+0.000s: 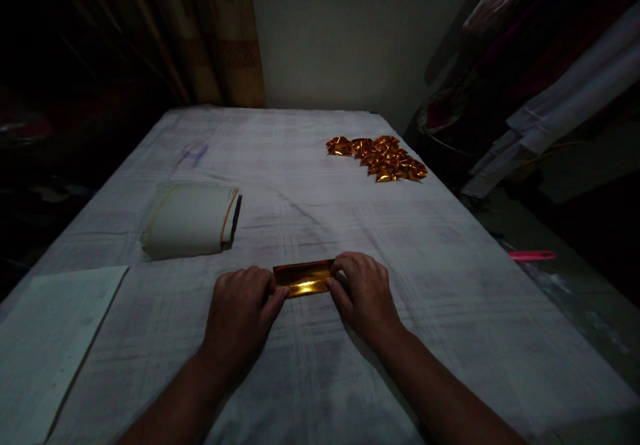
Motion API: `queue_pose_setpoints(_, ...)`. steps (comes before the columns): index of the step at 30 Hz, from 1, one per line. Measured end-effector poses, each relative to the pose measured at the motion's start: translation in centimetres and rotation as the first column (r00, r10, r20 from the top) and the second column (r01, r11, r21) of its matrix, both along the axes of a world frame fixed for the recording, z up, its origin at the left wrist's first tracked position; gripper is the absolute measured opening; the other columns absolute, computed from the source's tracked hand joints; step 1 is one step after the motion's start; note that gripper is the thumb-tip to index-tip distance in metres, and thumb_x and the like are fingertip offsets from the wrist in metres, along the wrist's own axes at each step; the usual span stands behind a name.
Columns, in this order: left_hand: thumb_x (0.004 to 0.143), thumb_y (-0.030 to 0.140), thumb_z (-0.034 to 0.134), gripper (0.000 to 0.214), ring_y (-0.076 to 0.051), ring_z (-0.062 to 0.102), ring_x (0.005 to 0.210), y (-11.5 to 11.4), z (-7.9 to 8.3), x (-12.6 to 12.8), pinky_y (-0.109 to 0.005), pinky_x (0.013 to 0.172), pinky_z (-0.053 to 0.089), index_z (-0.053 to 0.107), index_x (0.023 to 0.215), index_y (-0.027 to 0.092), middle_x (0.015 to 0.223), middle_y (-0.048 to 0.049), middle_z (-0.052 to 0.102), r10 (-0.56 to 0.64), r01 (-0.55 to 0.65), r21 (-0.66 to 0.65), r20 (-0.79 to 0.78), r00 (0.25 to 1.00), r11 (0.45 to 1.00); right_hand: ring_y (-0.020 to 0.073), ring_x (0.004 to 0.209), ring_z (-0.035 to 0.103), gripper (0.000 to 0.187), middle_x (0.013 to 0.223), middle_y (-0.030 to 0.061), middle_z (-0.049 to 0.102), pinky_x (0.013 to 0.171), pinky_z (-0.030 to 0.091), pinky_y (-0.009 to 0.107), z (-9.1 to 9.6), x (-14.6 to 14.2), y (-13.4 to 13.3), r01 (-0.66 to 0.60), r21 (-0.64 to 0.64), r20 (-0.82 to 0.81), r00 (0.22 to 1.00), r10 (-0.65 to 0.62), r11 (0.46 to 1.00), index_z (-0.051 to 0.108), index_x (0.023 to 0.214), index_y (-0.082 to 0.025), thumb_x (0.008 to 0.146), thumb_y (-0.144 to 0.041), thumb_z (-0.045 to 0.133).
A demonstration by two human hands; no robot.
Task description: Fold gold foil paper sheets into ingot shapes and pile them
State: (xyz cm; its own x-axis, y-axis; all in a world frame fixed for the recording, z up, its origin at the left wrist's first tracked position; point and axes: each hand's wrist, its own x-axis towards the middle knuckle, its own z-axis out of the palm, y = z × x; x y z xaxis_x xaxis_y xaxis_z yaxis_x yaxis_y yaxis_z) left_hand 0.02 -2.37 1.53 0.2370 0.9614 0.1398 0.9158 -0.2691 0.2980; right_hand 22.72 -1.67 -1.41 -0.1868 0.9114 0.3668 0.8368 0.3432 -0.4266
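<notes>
A shiny gold foil strip (304, 278) lies folded on the white cloth-covered table (310, 185) just in front of me. My left hand (240, 315) pinches its left end with curled fingers and thumb. My right hand (364, 292) presses and grips its right end, fingers bent over the foil. Both hands rest on the cloth.
A pile of several folded gold foil pieces (380, 157) sits at the far right of the table. A stack of white sheets (190, 220) lies at the left, and a flat white sheet (50, 338) at the near left corner. A pink object (531, 255) lies beyond the right edge.
</notes>
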Motion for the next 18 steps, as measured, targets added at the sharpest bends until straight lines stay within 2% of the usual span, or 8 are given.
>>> queue_pose_setpoints(4,0.095,0.033,0.060,0.015,-0.022,0.059,0.076,-0.1,-0.4,-0.2,-0.037,0.076,0.037,0.061,0.086,0.022,0.081,-0.0004,0.065,-0.022,0.021,0.002,0.038,0.999,1.000,0.0261,0.114,0.056,0.016,0.119,0.0078,0.065,0.093,0.039,0.043,-0.1,-0.2,0.0,-0.065,0.005,0.017,0.998,0.065,0.998,0.065,0.094,-0.025,0.091,-0.013,0.055)
queue_pose_setpoints(9,0.097,0.029,0.056,0.014,-0.022,0.060,0.081,0.0,-0.7,-0.4,-0.039,0.081,0.037,0.067,0.091,0.024,0.086,-0.0013,0.068,-0.096,0.095,0.034,0.051,0.994,0.995,0.0277,0.119,0.055,0.023,0.126,0.0105,0.064,0.096,0.039,0.045,-0.1,-0.5,0.0,-0.053,-0.010,0.067,0.996,0.053,0.999,0.066,0.096,-0.024,0.086,-0.007,0.054)
queue_pose_setpoints(18,0.097,0.034,0.058,0.016,-0.025,0.060,0.080,-0.2,-0.1,0.9,-0.040,0.078,0.037,0.067,0.091,0.022,0.084,-0.0039,0.067,-0.078,0.088,0.071,-0.134,0.988,0.994,0.0282,0.121,0.055,0.022,0.128,0.0116,0.064,0.097,0.040,0.046,0.6,-1.6,-0.4,0.017,-0.028,0.130,0.991,-0.014,0.999,0.065,0.096,-0.023,0.084,-0.008,0.056)
